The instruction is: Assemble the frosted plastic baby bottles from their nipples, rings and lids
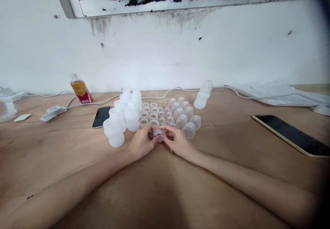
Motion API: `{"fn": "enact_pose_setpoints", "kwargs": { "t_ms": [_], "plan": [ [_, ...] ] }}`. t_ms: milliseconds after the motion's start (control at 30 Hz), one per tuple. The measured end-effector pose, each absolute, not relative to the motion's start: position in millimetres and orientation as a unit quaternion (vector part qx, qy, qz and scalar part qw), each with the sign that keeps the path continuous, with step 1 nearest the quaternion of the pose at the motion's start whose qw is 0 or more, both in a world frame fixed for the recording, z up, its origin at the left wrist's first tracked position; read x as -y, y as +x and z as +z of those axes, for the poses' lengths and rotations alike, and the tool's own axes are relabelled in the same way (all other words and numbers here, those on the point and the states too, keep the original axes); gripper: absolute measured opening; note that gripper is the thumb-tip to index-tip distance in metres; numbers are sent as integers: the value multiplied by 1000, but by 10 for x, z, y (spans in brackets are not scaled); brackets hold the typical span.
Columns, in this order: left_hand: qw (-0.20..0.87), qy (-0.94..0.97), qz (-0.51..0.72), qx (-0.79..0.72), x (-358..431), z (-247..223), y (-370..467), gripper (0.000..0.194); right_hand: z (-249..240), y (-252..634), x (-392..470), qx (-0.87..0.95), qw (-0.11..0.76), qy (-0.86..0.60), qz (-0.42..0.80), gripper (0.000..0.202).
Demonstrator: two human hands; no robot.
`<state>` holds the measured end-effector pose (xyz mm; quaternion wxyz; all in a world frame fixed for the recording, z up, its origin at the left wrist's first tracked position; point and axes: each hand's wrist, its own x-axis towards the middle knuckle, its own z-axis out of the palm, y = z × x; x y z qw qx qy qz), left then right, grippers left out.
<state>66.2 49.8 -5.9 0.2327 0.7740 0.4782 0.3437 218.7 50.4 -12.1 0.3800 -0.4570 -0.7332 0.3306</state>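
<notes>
My left hand [143, 141] and my right hand [181, 144] meet at the middle of the table, their fingers closed around a whitish bottle ring [159, 132]. Something clear shows below the ring, probably a bottle nipple, though the fingers partly hide it. Just beyond my hands lie two rows of white rings [145, 109] and rows of clear nipples [168, 114]. Several clear dome caps [181, 121] stand beside my right hand. Frosted white bottle bodies [132, 119] stand in rows beyond my left hand.
A capped baby bottle [202, 96] stands at the back. One phone [101, 117] lies behind the bottle bodies, another phone [291, 134] at the right. A drink bottle [81, 90], a white cable [170, 91] and a plastic bag [273, 95] are near the wall.
</notes>
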Motion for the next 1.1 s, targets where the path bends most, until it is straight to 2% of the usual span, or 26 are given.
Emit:
{"fn": "enact_pose_setpoints", "kwargs": {
  "t_ms": [333,500,633,867,967,1100],
  "plan": [
    [206,786,340,-474,-542,-78,680,8,-138,2152,-545,733,383,-476,301,28],
    [196,783,342,-482,-511,-54,670,8,-117,2168,-531,733,397,-447,326,28],
    [127,808,340,-465,-442,-20,646,8,-95,2176,-486,729,404,-423,354,30],
    [-15,845,237,-480,-383,5,653,12,-114,2180,-466,752,383,-419,335,28],
    [-72,858,199,-469,-331,198,625,18,-107,2188,-475,733,388,-417,372,30],
    [-115,839,211,-488,-248,691,376,29,-106,2200,-500,695,401,-405,439,33]
  ]
}}
